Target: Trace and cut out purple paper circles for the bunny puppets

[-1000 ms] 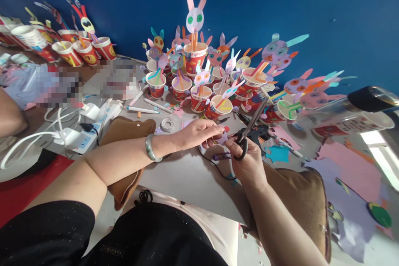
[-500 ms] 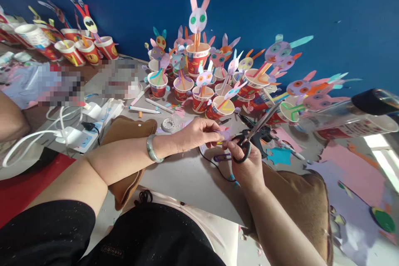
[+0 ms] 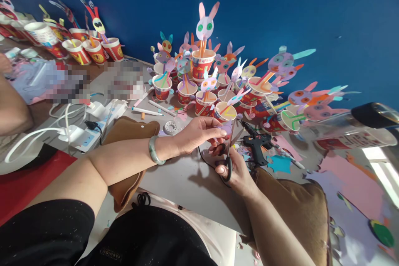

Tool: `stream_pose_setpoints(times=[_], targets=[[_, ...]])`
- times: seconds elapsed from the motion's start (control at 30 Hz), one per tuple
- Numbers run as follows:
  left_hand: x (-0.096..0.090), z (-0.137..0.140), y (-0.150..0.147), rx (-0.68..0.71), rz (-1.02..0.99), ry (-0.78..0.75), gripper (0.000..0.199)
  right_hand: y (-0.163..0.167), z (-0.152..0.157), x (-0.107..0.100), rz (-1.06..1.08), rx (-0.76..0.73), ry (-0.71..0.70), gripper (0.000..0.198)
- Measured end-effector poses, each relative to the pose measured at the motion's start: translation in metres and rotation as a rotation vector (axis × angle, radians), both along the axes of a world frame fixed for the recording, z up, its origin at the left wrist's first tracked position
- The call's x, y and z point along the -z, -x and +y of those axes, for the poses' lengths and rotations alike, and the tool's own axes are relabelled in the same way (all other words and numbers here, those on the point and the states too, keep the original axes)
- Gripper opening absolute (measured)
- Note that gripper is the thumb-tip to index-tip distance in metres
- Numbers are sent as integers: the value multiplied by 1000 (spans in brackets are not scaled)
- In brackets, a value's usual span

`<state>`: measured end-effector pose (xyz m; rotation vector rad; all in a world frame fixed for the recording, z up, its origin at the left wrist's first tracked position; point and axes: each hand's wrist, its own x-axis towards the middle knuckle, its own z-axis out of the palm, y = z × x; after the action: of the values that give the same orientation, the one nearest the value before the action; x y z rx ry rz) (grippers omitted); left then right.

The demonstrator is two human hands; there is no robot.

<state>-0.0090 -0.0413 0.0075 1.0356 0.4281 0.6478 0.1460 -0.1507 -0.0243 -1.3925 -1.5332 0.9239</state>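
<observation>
My left hand (image 3: 199, 135) pinches a small piece of purple paper (image 3: 225, 128) between thumb and fingers, above the grey table (image 3: 174, 178). In my right hand (image 3: 240, 172) is a pair of scissors (image 3: 230, 153) with black handles, my thumb and fingers in the loops. Their blades are parted and point up beside the paper's right edge; whether they touch it I cannot tell. A black glue gun (image 3: 257, 145) lies just beyond my right hand. Behind both hands stand several red paper cups (image 3: 204, 106) bearing paper rabbit heads on straws.
A roll of tape (image 3: 170, 128), a marker (image 3: 146, 111) and paper scraps lie left of centre. A power strip (image 3: 109, 118) with white cables is further left. Brown cushions (image 3: 289, 203) flank me. At right are a clear bottle (image 3: 339, 122) and pink paper (image 3: 355, 178). Another person's arm (image 3: 12, 104) shows at left.
The scissors have turned from pointing up and right to upright, their blades now parted close to the purple paper. My right hand has dropped slightly. The view has shifted a little.
</observation>
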Motion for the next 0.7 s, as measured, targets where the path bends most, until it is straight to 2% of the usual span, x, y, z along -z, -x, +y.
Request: stream_pose_setpoints(times=[0.7], targets=[[0,-5,-2,19,54,63,37,8,1,8,22,43,-20,67]])
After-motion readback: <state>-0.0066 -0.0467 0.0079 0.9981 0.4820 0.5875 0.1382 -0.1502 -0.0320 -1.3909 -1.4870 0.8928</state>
